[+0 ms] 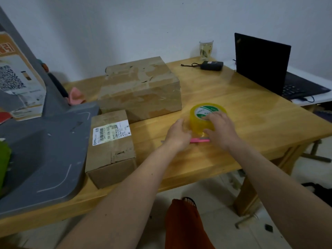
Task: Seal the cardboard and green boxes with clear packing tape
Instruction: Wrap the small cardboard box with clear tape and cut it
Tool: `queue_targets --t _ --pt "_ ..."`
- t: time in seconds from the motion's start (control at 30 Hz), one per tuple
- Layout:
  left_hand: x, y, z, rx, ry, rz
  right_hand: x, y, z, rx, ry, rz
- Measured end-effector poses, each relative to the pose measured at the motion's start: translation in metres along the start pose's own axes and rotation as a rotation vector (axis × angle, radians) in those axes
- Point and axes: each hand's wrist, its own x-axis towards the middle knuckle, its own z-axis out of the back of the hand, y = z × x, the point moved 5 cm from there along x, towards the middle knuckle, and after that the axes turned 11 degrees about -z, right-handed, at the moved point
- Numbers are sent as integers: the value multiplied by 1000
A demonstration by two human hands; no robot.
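Observation:
A roll of clear yellowish packing tape (201,112) with a green and white core label stands on the wooden table (251,123). My right hand (220,131) grips the roll from its right side, fingers over the top rim. My left hand (179,133) curls against the roll's left side. A large cardboard box (142,87) patched with old tape sits behind the roll. A smaller cardboard box (110,146) with a white shipping label lies at the table's front left. A green thing (4,162) shows at the far left edge, mostly cut off.
A pink utility knife (199,140) lies on the table just under my hands. A grey moulded object (41,150) fills the left of the table. A black laptop (265,67), a black charger (212,65) and a glass (206,49) stand at the back right.

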Motion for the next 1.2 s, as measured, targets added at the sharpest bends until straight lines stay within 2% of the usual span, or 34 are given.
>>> queue_targets --t 0.1,0.23,0.33,0.5,0.63,0.73,0.87,1.1,1.2 --pt "1 -2 -8 -72 -24 -49 -1 5 8 116 -20 -2" --pt "3 -5 2 -117 -178 -113 -5 17 21 267 -70 -2" --pt "-14 -22 21 -12 -302 -225 -11 27 29 480 -41 -30" --pt "-60 -43 38 171 -449 -516 -35 46 30 887 77 -68" --pt "-82 -41 49 224 -517 -582 -55 63 27 1063 142 -77" --pt "-95 -36 66 188 -613 -568 -67 76 24 1069 162 -52" --pt "-108 -33 89 -11 -706 -465 -82 89 21 946 113 -11" --pt "-125 -20 108 -391 -687 -287 -101 103 23 837 92 15" --pt "-130 -17 112 -409 -681 -265 -105 106 24 806 83 22"
